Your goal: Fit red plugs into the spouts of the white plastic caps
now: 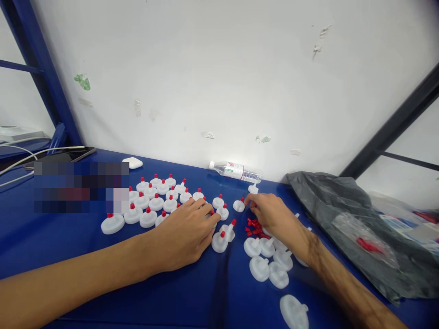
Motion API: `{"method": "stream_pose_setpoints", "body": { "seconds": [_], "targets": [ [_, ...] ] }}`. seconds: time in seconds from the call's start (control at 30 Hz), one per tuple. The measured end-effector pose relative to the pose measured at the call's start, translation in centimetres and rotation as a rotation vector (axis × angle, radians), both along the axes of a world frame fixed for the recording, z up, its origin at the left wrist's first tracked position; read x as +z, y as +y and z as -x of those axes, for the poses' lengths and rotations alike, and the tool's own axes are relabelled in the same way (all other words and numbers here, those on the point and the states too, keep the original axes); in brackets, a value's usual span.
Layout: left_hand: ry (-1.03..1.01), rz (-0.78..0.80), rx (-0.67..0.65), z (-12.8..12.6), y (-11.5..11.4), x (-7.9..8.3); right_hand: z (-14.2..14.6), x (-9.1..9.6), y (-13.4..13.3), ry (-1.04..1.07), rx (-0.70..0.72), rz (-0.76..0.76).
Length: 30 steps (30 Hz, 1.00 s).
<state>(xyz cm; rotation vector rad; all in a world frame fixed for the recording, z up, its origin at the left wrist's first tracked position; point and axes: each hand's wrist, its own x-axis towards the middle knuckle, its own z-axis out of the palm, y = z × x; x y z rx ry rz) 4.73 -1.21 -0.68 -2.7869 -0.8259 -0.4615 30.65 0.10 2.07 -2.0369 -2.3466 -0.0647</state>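
My left hand lies low over the right edge of a group of white nozzle caps with red tips. Its fingers curl round one red-tipped cap, partly hidden by them. My right hand is closed, thumb and forefinger pinching at the red tip of a white nozzle cap that stands on the table. Below the right hand lies a small heap of loose red tips. White nozzle caps without tips sit nearer me, some hidden under my right forearm. Two red-tipped caps are between the hands.
A clear plastic bottle lies along the white wall. At the right is a dark grey plastic bag with a clear bag of red pieces on it. A white case and a phone-like dark device with cables are at the left.
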Motion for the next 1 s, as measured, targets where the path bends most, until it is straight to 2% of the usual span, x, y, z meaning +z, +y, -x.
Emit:
{"method": "stream_pose_setpoints", "body": {
  "seconds": [0.3,1.0],
  "targets": [
    [0.013,-0.005,0.005,-0.04,-0.16,0.19,0.45,0.28,-0.52,0.004,0.028,-0.012],
    [0.06,-0.012,0.01,-0.12,-0.37,0.34,1.01,0.22,-0.56,-0.044,0.0,-0.019]
  ]
}}
